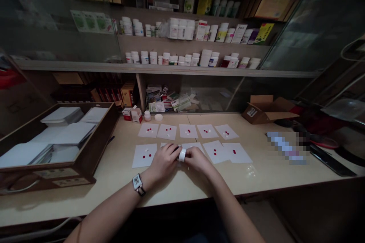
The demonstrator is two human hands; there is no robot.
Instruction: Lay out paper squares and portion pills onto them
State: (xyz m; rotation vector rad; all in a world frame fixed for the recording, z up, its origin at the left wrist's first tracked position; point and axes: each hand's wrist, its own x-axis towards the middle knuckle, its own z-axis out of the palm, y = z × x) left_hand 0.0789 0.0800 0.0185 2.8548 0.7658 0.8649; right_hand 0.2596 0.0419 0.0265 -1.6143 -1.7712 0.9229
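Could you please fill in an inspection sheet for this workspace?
Surface: pale tabletop, glare at right of centre.
Job's things: white paper squares in two rows, five at the back, the front row partly hidden; red tablets and white tablets lie on squares; small white container between the hands.
Clutter: open cardboard box at right rear; small cartons at left rear; wooden drawer of paper stacks at left.
Grips: right grip closed on the container; left grip at its other side, fingertips partly hidden.
Cables: pale cord at lower left.
Surroundings: shelves of bottles and boxes behind.
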